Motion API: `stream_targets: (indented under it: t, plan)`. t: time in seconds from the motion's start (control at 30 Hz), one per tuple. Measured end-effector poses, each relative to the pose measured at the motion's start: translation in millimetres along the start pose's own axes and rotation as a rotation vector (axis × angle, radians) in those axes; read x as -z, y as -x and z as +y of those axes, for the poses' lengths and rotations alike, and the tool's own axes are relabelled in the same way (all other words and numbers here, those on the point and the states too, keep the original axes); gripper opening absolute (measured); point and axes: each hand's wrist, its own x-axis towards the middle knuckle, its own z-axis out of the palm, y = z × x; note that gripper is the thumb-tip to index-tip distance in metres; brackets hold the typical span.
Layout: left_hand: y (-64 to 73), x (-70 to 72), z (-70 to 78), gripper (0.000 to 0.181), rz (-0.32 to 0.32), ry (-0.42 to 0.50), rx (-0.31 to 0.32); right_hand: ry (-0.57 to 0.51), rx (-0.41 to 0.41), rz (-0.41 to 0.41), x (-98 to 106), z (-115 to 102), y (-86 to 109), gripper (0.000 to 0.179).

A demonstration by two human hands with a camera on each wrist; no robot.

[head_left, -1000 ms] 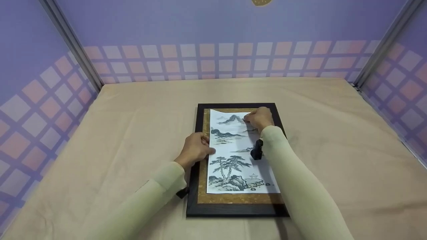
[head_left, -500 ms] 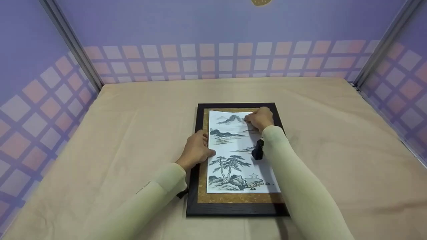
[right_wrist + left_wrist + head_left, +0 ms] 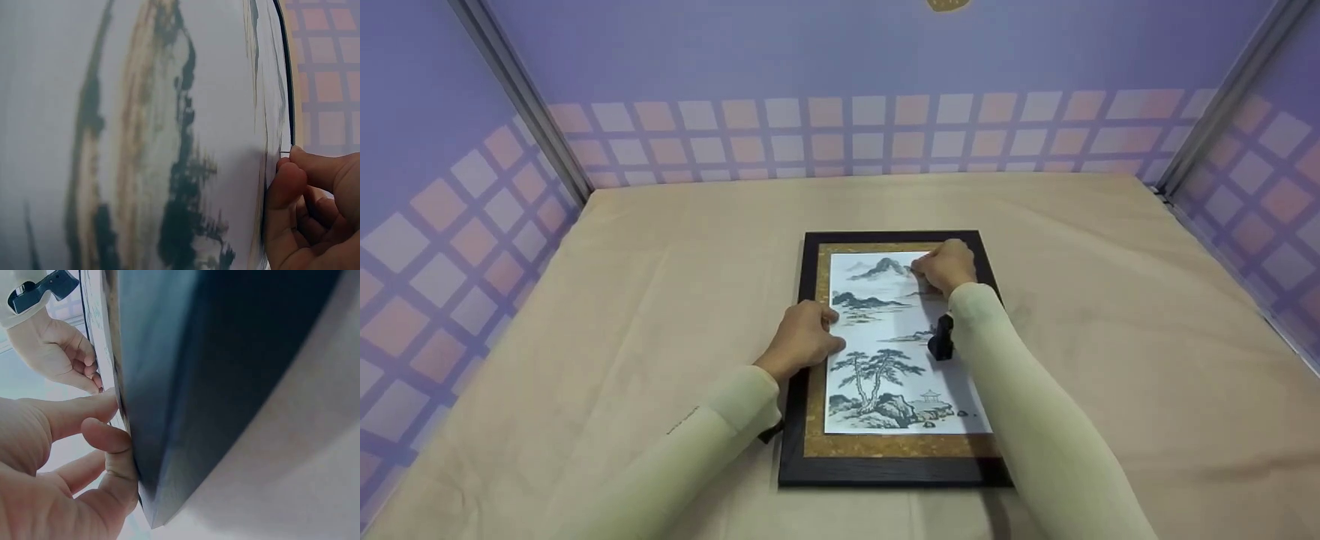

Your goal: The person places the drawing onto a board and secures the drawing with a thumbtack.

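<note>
A white print of mountains, pines and a pavilion lies on the brown cork face of a black-framed board. My left hand is at the print's left edge, the thumb pressing on the paper; in the left wrist view its bent forefinger touches the frame's side. At the print's upper right, my right hand pinches between thumb and forefinger a small pin, its thin dark shaft pointing at the paper. The right hand and sleeve hide the print's right edge.
A beige cloth covers the table around the board. Purple walls with pink and white squares stand at the back and both sides. Each sleeve carries a black wrist camera.
The print's upper left corner, curled up earlier, now lies flatter and a little nearer. The left fingers have shifted onto the paper's edge. The right hand has barely moved.
</note>
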Motion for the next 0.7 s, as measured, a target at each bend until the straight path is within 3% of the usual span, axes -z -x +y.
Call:
stream_targets:
  t: [0.3,0.7]
  plan:
    - [-1.1,-1.1,-0.3,0.046,0.006,-0.031,-0.014,0.016,0.021,0.000,0.0,1.5,0.5,0.014]
    - [-0.8,0.0,-2.8,0.048,-0.019,0.006,-0.044,0.076,0.076,0.004,0.2,-1.2,3.3,0.017]
